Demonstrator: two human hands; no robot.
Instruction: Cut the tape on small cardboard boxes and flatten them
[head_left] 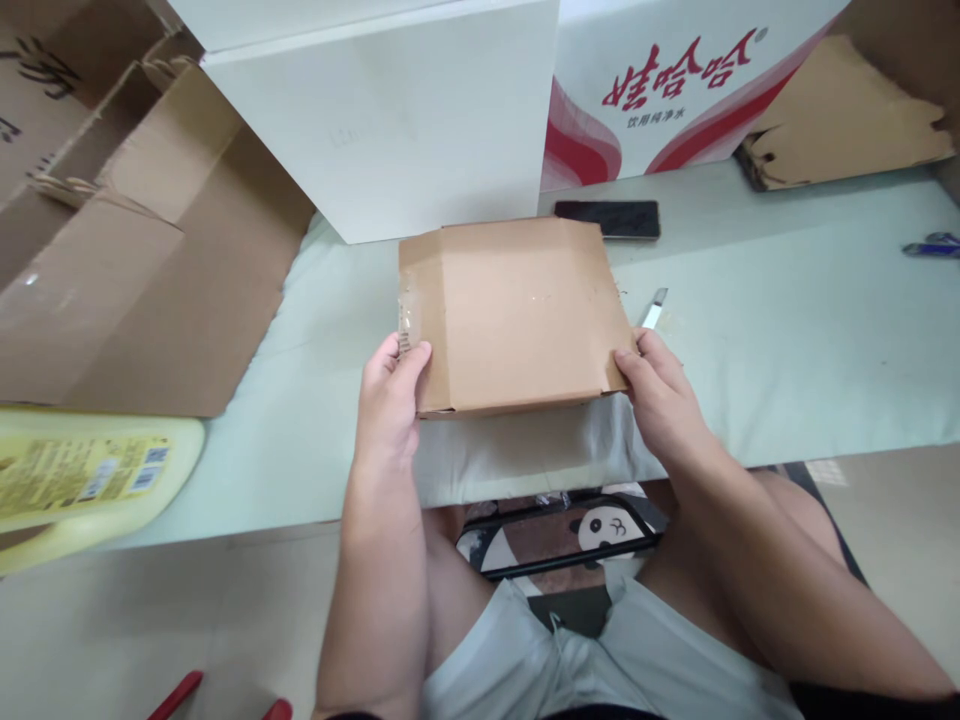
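A small flat brown cardboard box (517, 315) is held just above the near edge of a pale green cloth-covered surface (787, 340). My left hand (390, 395) grips its near left corner, thumb on top. My right hand (660, 390) grips its near right corner. The box's flaps are folded in and a strip of clear tape shows on its left edge.
A white box (390, 120) and a white carton with red print (675, 90) stand behind. A black phone (609, 218) and a small utility knife (654, 308) lie nearby. Open brown cartons (135, 260) sit left, a yellow bottle (82, 480) lower left, a blue pen (930, 246) far right.
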